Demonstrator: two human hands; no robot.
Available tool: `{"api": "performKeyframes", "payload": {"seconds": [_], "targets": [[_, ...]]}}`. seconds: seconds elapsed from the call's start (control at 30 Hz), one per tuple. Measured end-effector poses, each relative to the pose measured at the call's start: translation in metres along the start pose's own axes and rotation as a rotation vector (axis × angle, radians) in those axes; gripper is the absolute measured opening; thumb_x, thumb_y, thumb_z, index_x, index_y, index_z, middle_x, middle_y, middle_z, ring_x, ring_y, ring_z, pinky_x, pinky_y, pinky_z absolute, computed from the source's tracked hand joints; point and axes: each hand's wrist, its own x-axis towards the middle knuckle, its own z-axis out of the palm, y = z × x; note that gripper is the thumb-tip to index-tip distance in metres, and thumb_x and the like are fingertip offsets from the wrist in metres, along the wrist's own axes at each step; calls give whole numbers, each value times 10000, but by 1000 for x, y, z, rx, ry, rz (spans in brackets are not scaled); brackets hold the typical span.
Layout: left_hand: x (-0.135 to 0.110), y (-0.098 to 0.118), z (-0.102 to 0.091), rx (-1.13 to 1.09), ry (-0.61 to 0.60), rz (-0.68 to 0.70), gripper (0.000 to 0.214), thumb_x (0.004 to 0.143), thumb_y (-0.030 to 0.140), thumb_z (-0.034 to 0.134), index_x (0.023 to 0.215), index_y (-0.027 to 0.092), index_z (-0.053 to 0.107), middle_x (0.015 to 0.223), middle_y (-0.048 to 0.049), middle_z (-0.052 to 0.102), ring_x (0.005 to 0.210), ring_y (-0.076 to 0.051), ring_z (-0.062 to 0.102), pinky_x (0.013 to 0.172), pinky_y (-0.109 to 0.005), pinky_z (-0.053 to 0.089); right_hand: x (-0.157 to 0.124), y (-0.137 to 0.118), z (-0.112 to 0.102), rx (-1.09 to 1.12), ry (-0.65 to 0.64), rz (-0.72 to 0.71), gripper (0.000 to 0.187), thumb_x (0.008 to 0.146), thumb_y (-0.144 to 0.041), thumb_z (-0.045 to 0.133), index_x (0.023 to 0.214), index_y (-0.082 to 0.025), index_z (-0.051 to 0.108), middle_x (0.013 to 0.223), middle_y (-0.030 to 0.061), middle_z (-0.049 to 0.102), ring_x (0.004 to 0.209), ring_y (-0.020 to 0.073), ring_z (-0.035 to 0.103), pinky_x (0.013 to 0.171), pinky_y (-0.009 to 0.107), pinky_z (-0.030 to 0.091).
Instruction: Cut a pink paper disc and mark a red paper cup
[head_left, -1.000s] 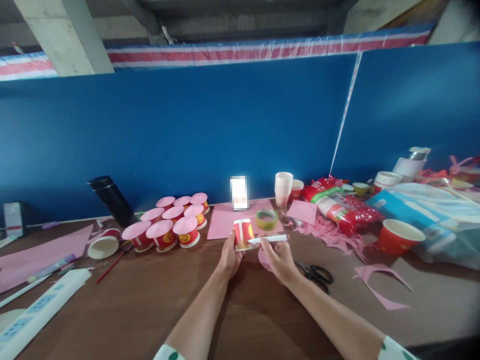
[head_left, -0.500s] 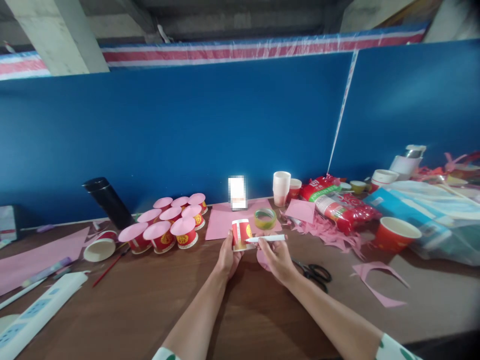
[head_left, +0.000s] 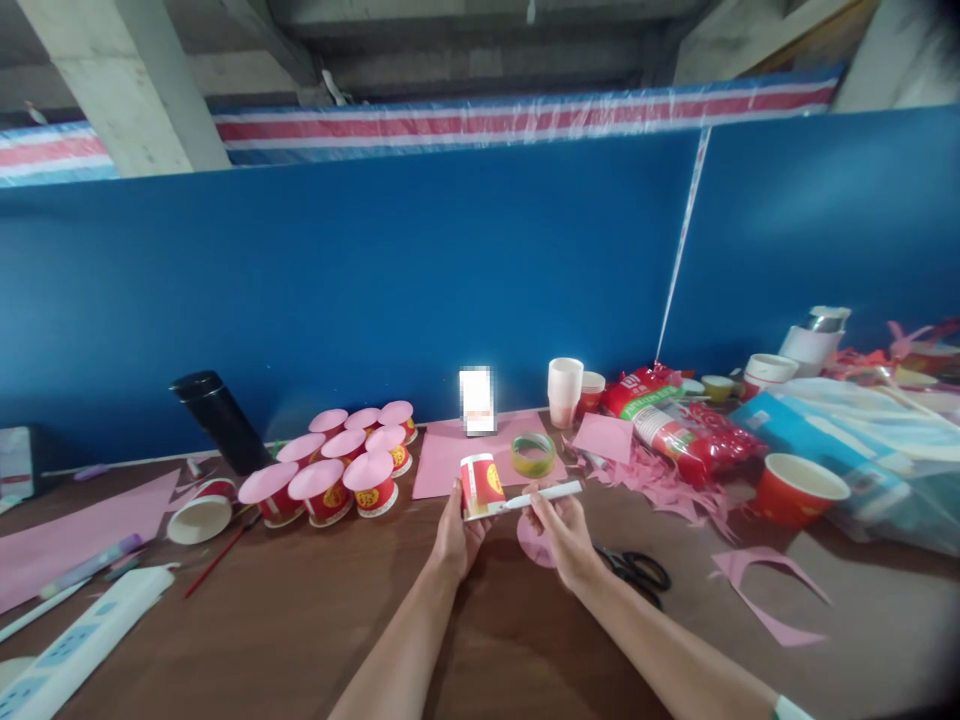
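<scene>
My left hand [head_left: 459, 532] grips a red paper cup [head_left: 480, 483] turned upside down just above the brown table [head_left: 300, 630]. A white glue stick or pen [head_left: 546, 494] is pinched in my right hand [head_left: 564, 528], its tip touching the cup's lower rim. A pink paper disc [head_left: 534, 532] lies on the table under my right hand. Black scissors [head_left: 637, 570] rest just right of that hand.
Several upturned red cups capped with pink discs [head_left: 337, 468] stand at the left. A tape roll [head_left: 533, 453], pink sheet [head_left: 450, 455], white cup stack [head_left: 564, 392], cup packs [head_left: 675, 420], red cup [head_left: 795, 488], black flask [head_left: 214, 420] and power strip [head_left: 75, 640] surround the hands.
The camera tilted slightly, shifting the scene down. My hands lifted the cup and white stick a little; the stick now slants up to the right.
</scene>
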Motion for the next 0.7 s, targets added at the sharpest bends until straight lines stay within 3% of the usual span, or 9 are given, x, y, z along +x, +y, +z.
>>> {"api": "performKeyframes", "payload": {"seconds": [0.37, 0.7], "targets": [[0, 6, 4, -48, 67, -83, 376, 787, 435, 533, 977, 120, 615, 897, -106, 686, 924, -242, 617, 845, -368, 464, 1, 5, -2, 91, 22, 75, 280, 747, -414, 646, 763, -145, 572, 529, -44, 447, 448, 61, 396, 410, 172, 319], [4, 7, 6, -52, 146, -125, 393, 783, 384, 563, 1068, 113, 567, 941, -99, 682, 861, -207, 637, 809, -324, 478, -6, 4, -1, 72, -131, 116, 264, 796, -406, 590, 741, -156, 526, 547, -49, 394, 439, 50, 327, 385, 165, 287]]}}
